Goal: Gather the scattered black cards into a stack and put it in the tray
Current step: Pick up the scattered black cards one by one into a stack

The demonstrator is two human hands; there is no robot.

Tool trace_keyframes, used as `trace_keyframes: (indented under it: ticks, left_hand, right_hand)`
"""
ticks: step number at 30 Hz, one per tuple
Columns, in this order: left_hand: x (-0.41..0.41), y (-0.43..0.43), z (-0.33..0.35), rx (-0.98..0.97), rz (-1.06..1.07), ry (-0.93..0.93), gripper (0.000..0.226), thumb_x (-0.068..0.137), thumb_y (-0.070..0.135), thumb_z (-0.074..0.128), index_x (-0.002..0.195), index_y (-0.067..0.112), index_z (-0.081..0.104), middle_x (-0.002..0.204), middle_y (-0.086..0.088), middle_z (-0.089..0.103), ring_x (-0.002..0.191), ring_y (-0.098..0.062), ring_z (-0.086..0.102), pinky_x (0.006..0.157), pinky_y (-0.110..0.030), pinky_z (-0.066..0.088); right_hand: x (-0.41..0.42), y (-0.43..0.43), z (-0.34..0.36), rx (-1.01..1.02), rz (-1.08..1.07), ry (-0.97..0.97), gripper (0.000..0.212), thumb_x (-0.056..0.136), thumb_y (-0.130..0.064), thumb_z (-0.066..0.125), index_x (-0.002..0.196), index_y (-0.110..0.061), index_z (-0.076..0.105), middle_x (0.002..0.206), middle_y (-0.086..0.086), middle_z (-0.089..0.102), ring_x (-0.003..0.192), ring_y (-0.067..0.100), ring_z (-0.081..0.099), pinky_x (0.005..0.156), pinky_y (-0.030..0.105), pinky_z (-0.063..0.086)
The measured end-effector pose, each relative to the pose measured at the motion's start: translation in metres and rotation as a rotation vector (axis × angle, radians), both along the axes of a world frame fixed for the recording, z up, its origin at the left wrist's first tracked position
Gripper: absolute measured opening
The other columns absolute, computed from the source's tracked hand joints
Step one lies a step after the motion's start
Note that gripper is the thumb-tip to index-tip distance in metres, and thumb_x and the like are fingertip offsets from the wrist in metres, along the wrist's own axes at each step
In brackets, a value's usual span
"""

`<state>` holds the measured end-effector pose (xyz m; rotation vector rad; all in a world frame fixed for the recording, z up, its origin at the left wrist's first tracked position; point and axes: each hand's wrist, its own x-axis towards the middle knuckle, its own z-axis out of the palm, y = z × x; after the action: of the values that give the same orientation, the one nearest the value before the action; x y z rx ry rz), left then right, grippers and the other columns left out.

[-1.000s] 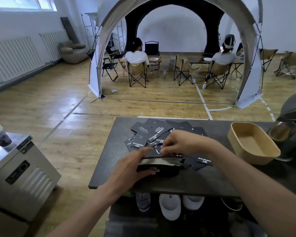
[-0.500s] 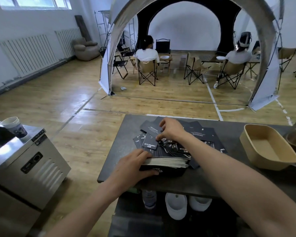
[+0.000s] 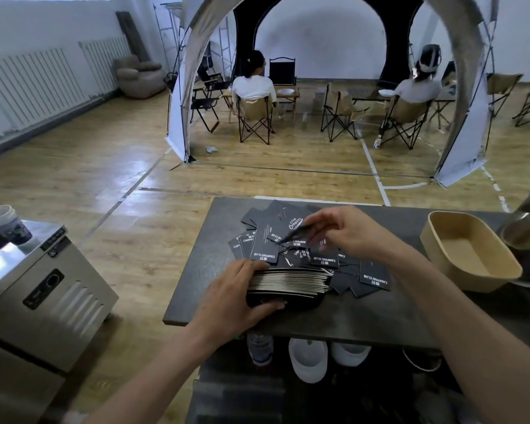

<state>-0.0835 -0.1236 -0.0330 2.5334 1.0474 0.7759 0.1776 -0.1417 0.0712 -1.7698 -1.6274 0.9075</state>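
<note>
Dark worktop (image 3: 380, 316), gathering step: left hand (image 3: 236, 298) is gripping the stack (image 3: 288, 281) near the front edge, right hand (image 3: 349, 231) is pinching one card (image 3: 297, 233) above the loose cards (image 3: 265, 244), next probably laying it on the stack; tray (image 3: 435, 255) is sitting empty at the right edge.

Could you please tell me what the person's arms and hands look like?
The left hand and right hand are both bare: no gloves, and no ring, watch or bracelet that I can see. The left arm and right arm are uncovered to the frame edge; no sleeve shows.
</note>
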Motion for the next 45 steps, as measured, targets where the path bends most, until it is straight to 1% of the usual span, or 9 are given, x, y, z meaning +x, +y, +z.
trace_keyframes:
  ticks: [3, 9, 17, 22, 27, 30, 36, 41, 45]
  left_hand:
    - [0.003, -0.001, 0.002, -0.021, -0.002, -0.025, 0.070, 0.077, 0.068, 0.070, 0.131, 0.028, 0.052, 0.121, 0.015, 0.056, 0.109, 0.001, 0.052, 0.094, -0.020, 0.044]
    - [0.007, -0.006, 0.003, -0.074, 0.007, -0.050, 0.093, 0.073, 0.064, 0.073, 0.149, 0.031, 0.030, 0.119, 0.016, 0.056, 0.105, -0.001, 0.055, 0.092, -0.025, 0.048]
    - [0.010, -0.005, -0.004, -0.133, -0.002, -0.246, 0.137, 0.067, 0.048, 0.090, 0.157, 0.032, -0.013, 0.150, 0.008, 0.036, 0.132, -0.003, 0.046, 0.102, -0.024, 0.042]
    - [0.006, -0.004, -0.005, -0.228, 0.027, -0.168, 0.125, 0.066, 0.053, 0.089, 0.157, 0.038, 0.004, 0.108, 0.018, 0.062, 0.097, 0.001, 0.062, 0.084, -0.016, 0.048]
    - [0.005, 0.000, 0.002, -0.071, 0.008, -0.008, 0.059, 0.074, 0.068, 0.073, 0.118, 0.031, 0.061, 0.098, 0.023, 0.057, 0.087, 0.001, 0.055, 0.074, -0.016, 0.041]
    - [0.004, 0.002, 0.005, 0.005, -0.014, 0.047, 0.052, 0.077, 0.072, 0.067, 0.106, 0.029, 0.066, 0.092, 0.025, 0.052, 0.083, 0.002, 0.049, 0.072, -0.014, 0.035]
    - [0.005, 0.000, 0.003, -0.003, -0.004, 0.063, 0.058, 0.080, 0.075, 0.061, 0.114, 0.028, 0.064, 0.103, 0.017, 0.058, 0.093, -0.003, 0.054, 0.080, -0.027, 0.050]
    - [0.005, -0.003, 0.002, -0.013, 0.025, 0.045, 0.093, 0.078, 0.076, 0.063, 0.151, 0.023, 0.038, 0.149, 0.013, 0.034, 0.131, -0.004, 0.042, 0.105, -0.023, 0.044]
    - [0.007, -0.001, -0.001, -0.056, 0.046, 0.008, 0.113, 0.075, 0.073, 0.068, 0.159, 0.020, 0.014, 0.162, 0.009, 0.017, 0.148, -0.004, 0.022, 0.112, -0.024, 0.032]
  right_hand:
    - [0.003, -0.011, -0.004, 0.133, 0.036, -0.345, 0.043, 0.084, 0.008, 0.055, 0.110, -0.019, 0.076, 0.089, -0.003, 0.078, 0.075, 0.001, 0.069, 0.078, 0.012, 0.050]
    - [-0.008, -0.017, -0.001, 0.133, 0.134, -0.663, 0.016, 0.088, -0.040, 0.073, 0.102, -0.035, 0.078, 0.096, -0.008, 0.070, 0.093, 0.014, 0.065, 0.078, 0.032, 0.053]
    - [-0.042, -0.003, -0.012, 0.068, 0.281, -0.672, 0.024, 0.086, -0.050, 0.070, 0.097, -0.030, 0.076, 0.088, -0.009, 0.073, 0.082, 0.013, 0.062, 0.074, 0.029, 0.052]
    - [-0.029, 0.020, -0.019, -0.106, 0.227, -0.123, 0.022, 0.096, -0.026, 0.067, 0.095, -0.006, 0.077, 0.084, 0.005, 0.079, 0.070, 0.014, 0.074, 0.070, 0.030, 0.060]
    - [0.009, 0.080, -0.045, 0.036, 0.145, -0.567, 0.050, 0.099, -0.019, 0.055, 0.148, -0.028, 0.048, 0.154, 0.002, 0.047, 0.141, 0.023, 0.045, 0.116, 0.037, 0.036]
    - [0.013, 0.090, -0.065, -0.069, 0.273, -0.661, 0.058, 0.101, -0.022, 0.045, 0.155, -0.037, 0.032, 0.165, -0.009, 0.027, 0.155, 0.020, 0.018, 0.124, 0.055, 0.014]
    - [0.021, 0.084, -0.061, 0.002, 0.163, -0.800, 0.067, 0.088, -0.061, 0.063, 0.147, -0.036, 0.046, 0.140, 0.005, 0.052, 0.137, 0.027, 0.040, 0.117, 0.047, 0.027]
    - [0.022, 0.056, -0.037, 0.236, 0.024, -0.430, 0.022, 0.089, -0.026, 0.076, 0.110, -0.020, 0.078, 0.098, 0.000, 0.067, 0.093, 0.016, 0.064, 0.083, 0.032, 0.049]
    - [0.006, 0.010, -0.011, -0.032, 0.273, -0.231, 0.013, 0.084, -0.026, 0.081, 0.097, -0.023, 0.082, 0.087, -0.007, 0.077, 0.081, 0.011, 0.071, 0.077, 0.026, 0.057]
